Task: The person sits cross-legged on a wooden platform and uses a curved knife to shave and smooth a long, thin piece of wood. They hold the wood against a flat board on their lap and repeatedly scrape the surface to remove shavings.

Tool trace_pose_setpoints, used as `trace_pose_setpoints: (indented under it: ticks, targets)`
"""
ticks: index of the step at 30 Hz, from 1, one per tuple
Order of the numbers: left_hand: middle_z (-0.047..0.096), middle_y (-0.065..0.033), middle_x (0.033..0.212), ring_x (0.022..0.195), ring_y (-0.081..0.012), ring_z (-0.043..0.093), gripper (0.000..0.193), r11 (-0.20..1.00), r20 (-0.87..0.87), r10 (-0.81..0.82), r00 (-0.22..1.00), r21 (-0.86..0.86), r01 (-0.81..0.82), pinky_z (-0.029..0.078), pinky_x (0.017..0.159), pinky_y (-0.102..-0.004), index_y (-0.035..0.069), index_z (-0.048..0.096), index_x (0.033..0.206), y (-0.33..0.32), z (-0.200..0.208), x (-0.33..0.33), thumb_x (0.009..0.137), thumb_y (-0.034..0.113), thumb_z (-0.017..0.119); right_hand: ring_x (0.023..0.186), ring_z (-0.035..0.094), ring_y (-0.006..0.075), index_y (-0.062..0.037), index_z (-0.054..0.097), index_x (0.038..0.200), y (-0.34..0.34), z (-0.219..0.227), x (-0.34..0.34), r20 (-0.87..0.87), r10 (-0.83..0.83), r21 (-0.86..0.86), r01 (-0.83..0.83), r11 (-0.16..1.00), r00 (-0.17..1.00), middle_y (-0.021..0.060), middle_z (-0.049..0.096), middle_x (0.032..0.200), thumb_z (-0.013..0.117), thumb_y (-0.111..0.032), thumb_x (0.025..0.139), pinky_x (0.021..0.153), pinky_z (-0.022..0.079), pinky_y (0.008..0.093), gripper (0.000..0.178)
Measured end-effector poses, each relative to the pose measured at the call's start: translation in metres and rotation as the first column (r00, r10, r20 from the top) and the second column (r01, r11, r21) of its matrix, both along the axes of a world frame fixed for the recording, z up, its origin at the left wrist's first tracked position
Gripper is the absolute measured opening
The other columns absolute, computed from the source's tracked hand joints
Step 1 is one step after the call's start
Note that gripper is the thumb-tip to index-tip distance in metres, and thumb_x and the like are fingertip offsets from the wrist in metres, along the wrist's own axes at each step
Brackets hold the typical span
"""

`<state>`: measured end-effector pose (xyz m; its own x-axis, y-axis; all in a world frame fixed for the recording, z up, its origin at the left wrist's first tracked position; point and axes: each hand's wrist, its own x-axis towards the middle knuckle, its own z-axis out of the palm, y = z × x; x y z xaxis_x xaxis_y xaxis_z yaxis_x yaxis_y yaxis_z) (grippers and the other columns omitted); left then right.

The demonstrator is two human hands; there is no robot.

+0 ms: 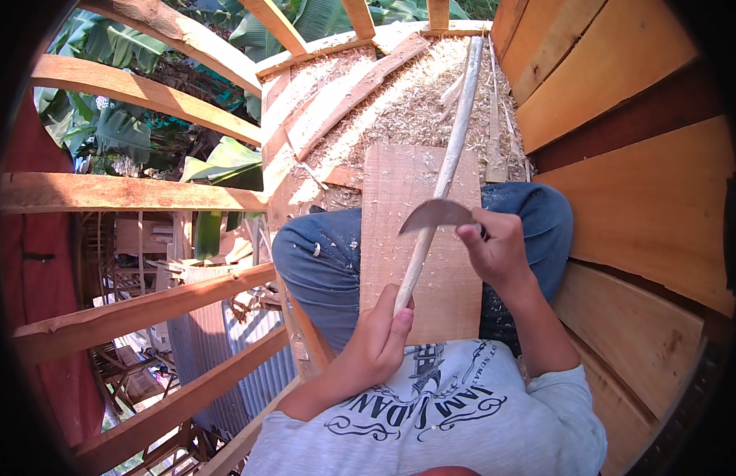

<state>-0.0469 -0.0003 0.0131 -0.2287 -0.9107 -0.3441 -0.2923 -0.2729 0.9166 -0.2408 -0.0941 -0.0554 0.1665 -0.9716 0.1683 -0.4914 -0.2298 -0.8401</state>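
Note:
My left hand (381,336) is wrapped round the near end of a long, pale wooden stick (455,147), which slants up and away to the far edge of the floor. In my right hand (499,247) is a knife with a broad curved blade (433,216); the fist hides most of its handle. The blade crosses over the stick a little beyond my left hand. Beneath both lies a flat wooden board (384,238), resting across my lap between my knees, with a few shavings on it.
Wood shavings (415,87) cover the floor ahead, along with a loose plank (360,95). Wooden railing bars (138,193) run along the left, with a drop to a corrugated metal roof (253,357). A plank wall (622,190) stands close on the right. Banana leaves (312,28) show beyond the railing.

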Motion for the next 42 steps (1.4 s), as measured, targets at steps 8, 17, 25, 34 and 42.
trace_pose_setpoints:
  ticks: [8, 17, 25, 34, 42]
  targets:
    - [0.042, -0.0044, 0.065, 0.058, -0.0115, 0.040, 0.026, 0.999, 0.042, -0.026, 0.999, 0.020, 0.025, 0.034, 0.054, -0.0274, 0.000, 0.044, 0.096, -0.001, 0.007, -0.004, 0.099, 0.025, 0.034, 0.044, 0.052, 0.0282, -0.0037, 0.054, 0.061, -0.012, -0.006, -0.018, -0.127, -0.005, -0.144, -0.014, 0.989, 0.992, 0.0129, 0.047, 0.049, 0.063, -0.049, 0.083, 0.043, 0.039, 0.0344, 0.051]
    - [0.044, -0.0064, 0.066, 0.058, -0.0139, 0.043, 0.028, 0.999, 0.060, -0.035, 0.998, 0.029, 0.033, 0.036, 0.056, -0.0290, 0.000, 0.045, 0.098, -0.009, 0.008, -0.005, 0.099, 0.025, 0.034, 0.046, 0.054, 0.0278, -0.0056, 0.053, 0.065, -0.024, -0.016, -0.022, -0.172, -0.058, -0.092, 0.043, 0.995, 0.983, 0.0096, 0.049, 0.052, 0.064, -0.048, 0.082, 0.044, 0.041, 0.0356, 0.047]
    - [0.043, -0.0051, 0.065, 0.058, -0.0121, 0.041, 0.029, 1.000, 0.068, -0.008, 0.998, 0.003, 0.008, 0.036, 0.056, -0.0280, -0.001, 0.045, 0.098, -0.011, 0.004, -0.007, 0.099, 0.026, 0.034, 0.047, 0.055, 0.0275, -0.0055, 0.053, 0.064, -0.036, -0.023, -0.021, -0.114, -0.034, -0.029, 0.031, 0.999, 0.993, 0.0100, 0.049, 0.053, 0.065, -0.046, 0.081, 0.044, 0.041, 0.0362, 0.046]
    - [0.044, -0.0016, 0.067, 0.056, -0.0080, 0.038, 0.031, 0.999, 0.074, 0.005, 0.997, 0.043, -0.008, 0.032, 0.052, -0.0238, 0.000, 0.046, 0.100, -0.025, -0.002, -0.005, 0.100, 0.029, 0.035, 0.047, 0.055, 0.0282, -0.0080, 0.050, 0.061, -0.049, -0.028, -0.008, -0.050, -0.041, 0.003, 0.041, 0.999, 0.998, 0.0087, 0.048, 0.052, 0.065, -0.049, 0.079, 0.043, 0.042, 0.0366, 0.048]
    - [0.043, -0.0003, 0.066, 0.052, -0.0048, 0.037, 0.030, 0.997, 0.049, 0.021, 0.999, 0.072, -0.025, 0.030, 0.048, -0.0206, 0.000, 0.045, 0.102, -0.040, -0.010, -0.005, 0.099, 0.028, 0.034, 0.046, 0.056, 0.0262, -0.0087, 0.050, 0.060, -0.060, -0.045, -0.006, -0.009, -0.036, -0.009, 0.036, 0.999, 0.999, 0.0073, 0.048, 0.051, 0.067, -0.049, 0.078, 0.043, 0.042, 0.0354, 0.047]
